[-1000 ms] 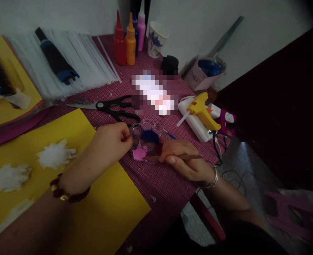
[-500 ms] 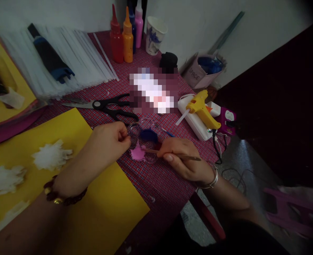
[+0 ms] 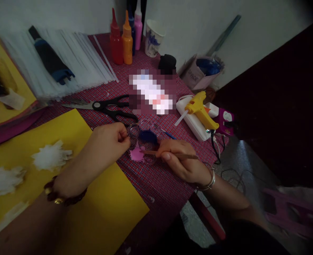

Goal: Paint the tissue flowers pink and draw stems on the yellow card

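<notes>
A clear paint palette (image 3: 145, 140) with round wells lies on the red checked tablecloth (image 3: 156, 180); one well holds pink paint (image 3: 136, 154), another dark blue paint (image 3: 147, 136). My left hand (image 3: 107, 143) pinches the palette's left rim. My right hand (image 3: 181, 159) grips a thin wooden brush (image 3: 169, 154), its tip resting in the pink paint. A yellow sheet (image 3: 66, 184) with white painted blotches (image 3: 50, 159) lies under my left forearm.
Black scissors (image 3: 105, 106) lie behind the palette. Paint bottles (image 3: 121, 37) and a paper cup (image 3: 153, 39) stand at the back. A yellow glue gun (image 3: 200, 110) rests on a white box at right. White sticks (image 3: 74, 60) are stacked back left. The table edge falls off at right.
The brush tip has shifted slightly within the pink paint. My left hand has stayed on the palette rim; the view has moved a little.
</notes>
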{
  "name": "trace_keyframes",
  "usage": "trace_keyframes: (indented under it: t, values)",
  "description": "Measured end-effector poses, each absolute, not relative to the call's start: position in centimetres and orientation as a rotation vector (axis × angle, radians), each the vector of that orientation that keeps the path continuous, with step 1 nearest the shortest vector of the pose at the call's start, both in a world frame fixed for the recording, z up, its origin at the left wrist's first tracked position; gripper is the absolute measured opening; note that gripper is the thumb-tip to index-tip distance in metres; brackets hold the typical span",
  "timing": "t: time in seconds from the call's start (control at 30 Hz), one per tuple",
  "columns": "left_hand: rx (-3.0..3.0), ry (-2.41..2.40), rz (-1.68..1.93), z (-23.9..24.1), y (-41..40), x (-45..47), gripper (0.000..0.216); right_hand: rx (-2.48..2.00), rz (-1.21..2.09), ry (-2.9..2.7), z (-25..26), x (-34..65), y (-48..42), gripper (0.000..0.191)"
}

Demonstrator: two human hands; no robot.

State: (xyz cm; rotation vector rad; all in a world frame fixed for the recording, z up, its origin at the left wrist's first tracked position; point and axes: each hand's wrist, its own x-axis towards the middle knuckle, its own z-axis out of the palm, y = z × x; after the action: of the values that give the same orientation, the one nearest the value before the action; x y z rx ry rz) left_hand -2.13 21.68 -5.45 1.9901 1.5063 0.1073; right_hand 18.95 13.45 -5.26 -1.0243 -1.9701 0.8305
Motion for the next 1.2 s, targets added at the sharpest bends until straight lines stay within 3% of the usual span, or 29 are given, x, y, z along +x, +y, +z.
trace_keyframes:
  t: [0.13,0.37,0.63,1.2]
  values:
    - [1.978,1.498,0.126,-5.5,21.6,-2.2,0.009,-1.040,0.943,-1.785,-4.8,19.7,13.1,0.021]
    - [2.009,1.484,0.054,-5.1,21.7,-2.4,0.013,-1.181,0.822,-1.519,-4.4,23.1,10.5,0.019]
    - [1.978,1.507,0.097,-5.9,21.9,-2.5,0.022,-1.204,0.844,-1.716,-6.5,23.5,9.5,0.015]
    - [1.954,1.561,0.068,-6.0,21.8,-2.4,0.027,-1.220,0.758,-1.824,-4.8,23.3,10.5,0.018]
